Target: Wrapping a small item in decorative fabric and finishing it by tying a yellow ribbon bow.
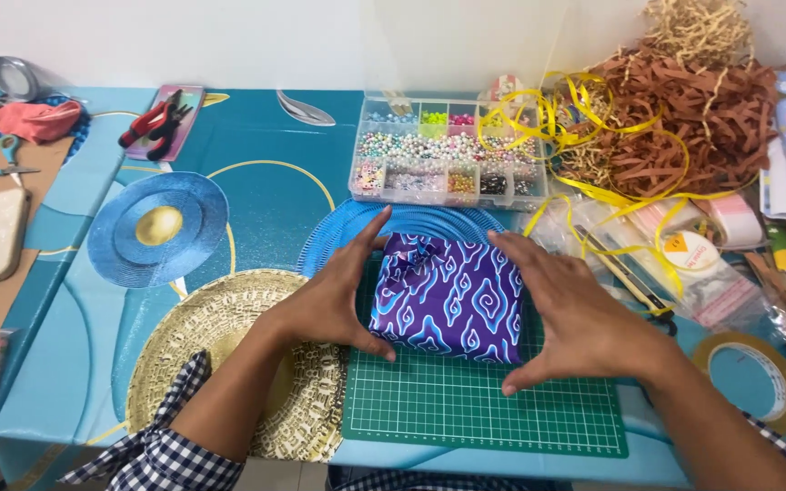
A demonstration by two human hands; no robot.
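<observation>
Parcel: purple wrapped box (448, 295) with white-blue swirls, on green cutting mat (484, 409)
Left hand (334, 295): open grip, flat against parcel's left side
Right hand (566, 314): open grip, against parcel's right side
Bead organiser (448, 150): just beyond parcel
Tape roll (757, 377): right of parcel

A plain white wall (229, 41) rises behind a table (266, 173) covered in blue patterned cloth, evenly lit.

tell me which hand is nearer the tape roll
Right. The right hand rests on the wrapped box's right side, just left of the tape roll. The left hand is on the box's far left side.
</observation>
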